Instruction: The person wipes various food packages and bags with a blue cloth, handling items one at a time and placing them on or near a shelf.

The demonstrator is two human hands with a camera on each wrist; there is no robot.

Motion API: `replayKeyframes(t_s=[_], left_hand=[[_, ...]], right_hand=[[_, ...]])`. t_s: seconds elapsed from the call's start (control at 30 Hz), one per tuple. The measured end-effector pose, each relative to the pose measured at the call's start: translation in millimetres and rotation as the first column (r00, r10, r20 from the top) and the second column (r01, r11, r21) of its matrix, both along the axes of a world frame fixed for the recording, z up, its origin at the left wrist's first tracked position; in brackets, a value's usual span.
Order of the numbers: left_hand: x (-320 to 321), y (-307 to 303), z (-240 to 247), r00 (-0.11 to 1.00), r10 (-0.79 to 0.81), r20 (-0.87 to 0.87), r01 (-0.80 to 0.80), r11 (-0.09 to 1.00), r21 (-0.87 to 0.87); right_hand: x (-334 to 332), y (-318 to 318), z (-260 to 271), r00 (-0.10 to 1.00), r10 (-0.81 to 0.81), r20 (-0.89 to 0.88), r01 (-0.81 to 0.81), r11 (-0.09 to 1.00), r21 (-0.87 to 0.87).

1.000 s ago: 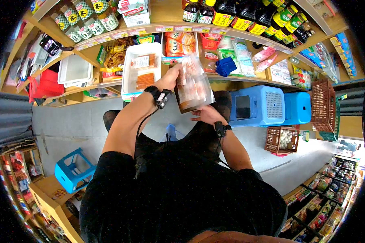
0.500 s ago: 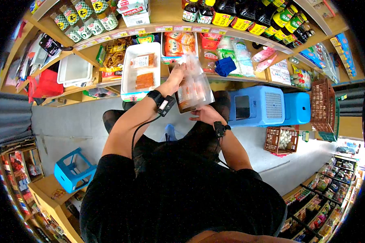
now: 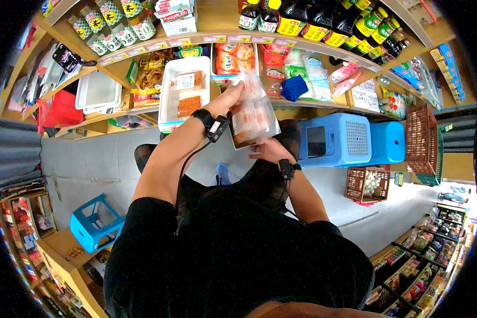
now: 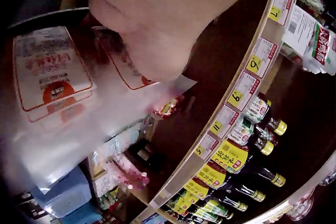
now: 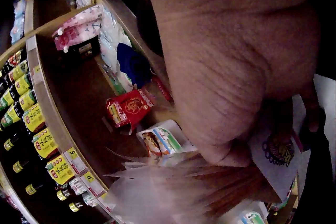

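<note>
A stack of clear plastic food packets (image 3: pixel 254 116) with white, red-edged labels hangs over my lap, in front of the shelf. My left hand (image 3: pixel 230 99) grips its upper left side, the thumb lying over the top packets in the left wrist view. At the lower right corner my right hand (image 3: pixel 273 150) holds the stack, thumb on top and fingers beneath. Through the film a reddish-brown filling (image 5: pixel 244 184) shows in the right wrist view. To the left, a white tray (image 3: pixel 162 100) on the low shelf holds two labelled packets of orange-brown strips (image 3: pixel 190 106).
A box of orange-red packets (image 3: pixel 236 57) and a dark blue cloth (image 3: pixel 293 87) lie on the low shelf. Sauce bottles (image 3: pixel 318 24) line the shelf above. Blue stools (image 3: pixel 336 138) stand at the right, another stool (image 3: pixel 95 222) at the left behind.
Both hands keep their places on the stack. The packets' upper ends have shifted slightly, and the left wrist has turned a little.
</note>
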State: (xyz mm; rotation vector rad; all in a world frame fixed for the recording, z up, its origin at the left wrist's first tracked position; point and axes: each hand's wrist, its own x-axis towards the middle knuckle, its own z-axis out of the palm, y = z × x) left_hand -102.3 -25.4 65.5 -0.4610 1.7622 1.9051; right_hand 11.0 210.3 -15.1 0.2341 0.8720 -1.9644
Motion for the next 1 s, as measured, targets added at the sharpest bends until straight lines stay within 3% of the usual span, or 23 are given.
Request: replayKeyframes(t_s=[0.07, 0.13, 0.2, 0.23, 0.37, 0.43, 0.47, 0.53, 0.63, 0.73, 0.8, 0.83, 0.87, 0.93, 0.97, 1.0], left_hand=[[-8.4, 2.5, -31.5, 0.998, -0.002, -0.067, 0.001, 1.0, -0.006], [-13.3, 3.7, -27.7, 0.989, 0.005, -0.145, -0.007, 1.0, -0.012], [-20.1, 2.3, -21.3, 0.996, -0.016, 0.092, 0.034, 0.978, -0.205], [-22.1, -2.0, -25.2, 0.989, -0.033, 0.144, 0.041, 0.997, -0.059], [-19.8, -6.2, -19.2, 0.98, 0.094, 0.175, -0.088, 0.995, -0.042], [-15.1, -12.3, -18.3, 0.995, 0.005, 0.095, 0.001, 0.998, -0.068], [-9.2, -9.4, -19.9, 0.997, 0.076, 0.004, -0.076, 0.997, -0.011], [-26.7, -23.5, -99.1, 0.96, -0.043, -0.278, 0.018, 0.996, -0.092], [-12.0, -27.2, -79.7, 0.86, -0.213, -0.463, -0.045, 0.873, -0.485], [5.6, -43.9, -40.5, 0.895, -0.132, -0.426, -0.107, 0.864, -0.491], [20.4, -64.1, -15.5, 0.852, 0.002, -0.524, -0.264, 0.866, -0.425], [15.3, -76.6, -41.3, 0.761, 0.073, -0.644, -0.47, 0.746, -0.472], [8.3, -93.1, -65.0, 0.761, 0.074, -0.644, -0.472, 0.745, -0.472], [-1.3, -126.4, -95.4, 0.792, 0.305, -0.528, -0.555, 0.721, -0.415], [1.5, -137.9, -92.6, 0.791, 0.308, -0.529, -0.557, 0.72, -0.414], [3.2, -148.7, -88.9, 0.795, 0.493, -0.354, -0.59, 0.764, -0.261]], right_hand=[[-1.5, 1.5, -9.4, 1.0, -0.001, 0.004, 0.001, 1.0, 0.017], [-2.7, 2.4, -11.9, 1.0, -0.002, 0.025, 0.001, 1.0, 0.011], [-3.3, 2.7, -15.6, 0.999, 0.002, 0.039, -0.002, 1.0, -0.001], [-3.6, 2.7, -18.3, 0.999, -0.009, 0.044, 0.009, 1.0, 0.007], [-1.5, 3.2, -14.7, 1.0, -0.003, -0.012, 0.003, 1.0, 0.026], [-3.1, 2.6, -8.9, 1.0, 0.01, -0.022, -0.01, 1.0, -0.005], [-3.0, 2.7, -6.3, 1.0, 0.007, 0.003, -0.007, 1.0, 0.024], [-4.4, -1.3, -2.5, 1.0, 0.017, 0.024, -0.018, 0.999, 0.037], [-2.9, 1.6, -6.2, 0.999, 0.042, 0.027, -0.041, 0.999, -0.023], [-3.4, 1.0, -5.9, 0.999, 0.013, 0.048, -0.008, 0.996, -0.084], [-2.6, -3.5, -0.6, 0.999, 0.016, 0.045, -0.014, 0.999, -0.048], [-3.4, -3.3, -1.9, 0.999, 0.022, 0.045, -0.02, 0.999, -0.034], [-3.6, -2.5, -3.1, 0.999, 0.026, 0.047, -0.026, 0.999, -0.019], [-4.8, -0.3, -5.9, 0.998, 0.034, 0.05, -0.033, 0.999, -0.018], [-5.3, -0.1, -7.1, 0.998, 0.039, 0.053, -0.038, 0.999, -0.018], [-4.9, -0.5, -5.7, 0.998, 0.041, 0.051, -0.04, 0.999, -0.017]])
